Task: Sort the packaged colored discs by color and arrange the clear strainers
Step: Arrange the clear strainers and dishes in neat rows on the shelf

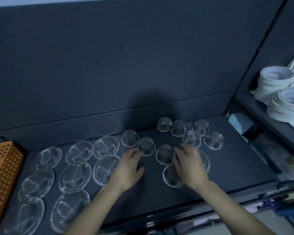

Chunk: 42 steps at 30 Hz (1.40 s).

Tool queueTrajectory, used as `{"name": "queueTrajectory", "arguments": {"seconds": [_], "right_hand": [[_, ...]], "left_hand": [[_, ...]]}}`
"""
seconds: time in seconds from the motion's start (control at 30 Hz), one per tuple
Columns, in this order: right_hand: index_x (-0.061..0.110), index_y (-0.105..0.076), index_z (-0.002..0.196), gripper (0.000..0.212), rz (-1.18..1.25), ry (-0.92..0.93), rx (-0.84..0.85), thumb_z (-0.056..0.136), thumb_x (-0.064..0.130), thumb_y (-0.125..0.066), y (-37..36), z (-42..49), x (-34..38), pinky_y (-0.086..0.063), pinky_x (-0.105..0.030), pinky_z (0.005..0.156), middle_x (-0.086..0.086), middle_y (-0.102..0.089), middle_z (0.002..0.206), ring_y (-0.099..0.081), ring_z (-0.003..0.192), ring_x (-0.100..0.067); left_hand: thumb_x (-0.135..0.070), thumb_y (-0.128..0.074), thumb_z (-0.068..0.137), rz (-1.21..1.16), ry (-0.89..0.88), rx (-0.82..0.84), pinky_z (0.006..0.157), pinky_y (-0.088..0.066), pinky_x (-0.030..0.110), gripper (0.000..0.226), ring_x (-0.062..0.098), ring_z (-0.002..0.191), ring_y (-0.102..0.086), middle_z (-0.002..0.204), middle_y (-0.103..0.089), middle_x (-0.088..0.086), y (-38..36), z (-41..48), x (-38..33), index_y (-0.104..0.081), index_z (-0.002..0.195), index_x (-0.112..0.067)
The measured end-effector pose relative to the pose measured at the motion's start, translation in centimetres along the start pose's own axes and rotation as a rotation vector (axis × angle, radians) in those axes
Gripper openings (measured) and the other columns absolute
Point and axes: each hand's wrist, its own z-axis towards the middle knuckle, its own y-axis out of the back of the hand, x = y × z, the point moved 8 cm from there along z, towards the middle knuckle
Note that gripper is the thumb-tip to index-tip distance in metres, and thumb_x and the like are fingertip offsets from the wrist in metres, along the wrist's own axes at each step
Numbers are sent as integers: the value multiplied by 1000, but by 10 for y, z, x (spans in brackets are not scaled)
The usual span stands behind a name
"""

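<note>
Behind everything stands a dark blue back panel (pixel 126 65), and below it lies the dark shelf (pixel 151 192) on which all the work is done. At the left edge is an orange perforated box (pixel 5 167), and on a side shelf to the right are white tape rolls (pixel 277 80); both seem to have no part in the task. No packaged colored discs can be seen. The wide flat strainers (pixel 75 173) fill the left half of the shelf in three rough rows, close together and not overlapping, probably so that this kind is kept apart as one group. One more flat strainer (pixel 206 161) lies partly hidden under the right hand (pixel 188 163). This hand hovers with fingers spread and holds nothing; it is blurred, so I cannot tell if it touches the two cups beside it (pixel 165 154). The left hand (pixel 127 168) lies low with relaxed fingers, its fingertips at the rim of one small cup-shaped strainer (pixel 146 147), not gripping it. I judge that both hands are gathering the cups toward the middle. More upturned cups (pixel 178 128) are loose near the back, well apart from the rows, so this group is not yet arranged.
</note>
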Motion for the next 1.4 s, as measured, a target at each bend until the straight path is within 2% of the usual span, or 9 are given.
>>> {"name": "queueTrajectory", "arguments": {"seconds": [0.17,0.33,0.47,0.63,0.73,0.83,0.97,1.1,1.4], "right_hand": [[20,-44,135,46,-53,-142,101,93,36,-48,0,-5,-47,-26,-43,111,-11,-33,147,-24,135,-31],[25,-33,142,64,16,-184,187,85,39,-59,-6,-6,-59,-38,-40,102,-7,-38,140,-34,123,-30],[30,-37,139,66,71,-235,183,80,43,-62,1,-4,-69,-39,-38,98,-5,-47,132,-36,118,-29],[28,-54,126,57,280,-261,75,73,37,-72,27,0,-73,-43,-37,96,-5,-58,114,-47,112,-28],[27,-58,122,53,413,-217,-4,72,33,-74,44,2,-64,-43,-28,94,2,-61,112,-51,109,-17],[26,-56,125,56,485,-151,-30,73,34,-74,54,2,-46,-38,-21,91,9,-58,112,-49,107,-7],[24,-53,129,63,490,-13,-7,70,34,-74,53,-2,-12,-39,-30,99,5,-57,121,-46,115,-15],[31,-51,126,61,439,154,35,69,35,-73,43,-8,25,-36,-24,92,13,-53,118,-42,112,-14],[24,-53,126,62,317,374,141,69,41,-71,-3,-29,108,-34,-26,96,4,-56,123,-43,112,-20]], "left_hand": [[-28,-69,80,34,133,-76,108,-29,29,66,28,133,-35,145,-34,11,16,34,16,-41,138,-12],[-52,-81,62,0,270,104,117,-19,40,112,29,146,0,157,17,10,-6,49,30,-12,149,-34],[-48,-83,61,-46,259,103,118,-15,39,113,28,146,10,154,28,7,-18,54,25,-15,149,-33],[-48,-80,65,-71,236,75,118,-17,39,104,25,146,6,156,25,2,-31,61,13,-20,148,-29],[-48,-76,71,-83,194,91,116,-20,32,98,20,147,-1,157,20,-1,-34,63,2,-21,148,-26],[-41,-73,77,-68,163,44,111,-23,26,88,20,145,-14,160,4,4,-27,54,-6,-24,148,-22],[-34,-68,82,-54,150,-87,110,-24,24,69,22,139,-31,151,-30,6,-8,22,-8,-37,142,-16],[-29,-65,86,-19,202,-174,106,-18,16,54,20,135,-36,145,-40,8,13,-20,3,-49,135,-12],[-17,-63,85,134,415,-280,102,-39,32,40,28,119,-50,126,-56,10,55,-124,59,-60,123,-6]]}}
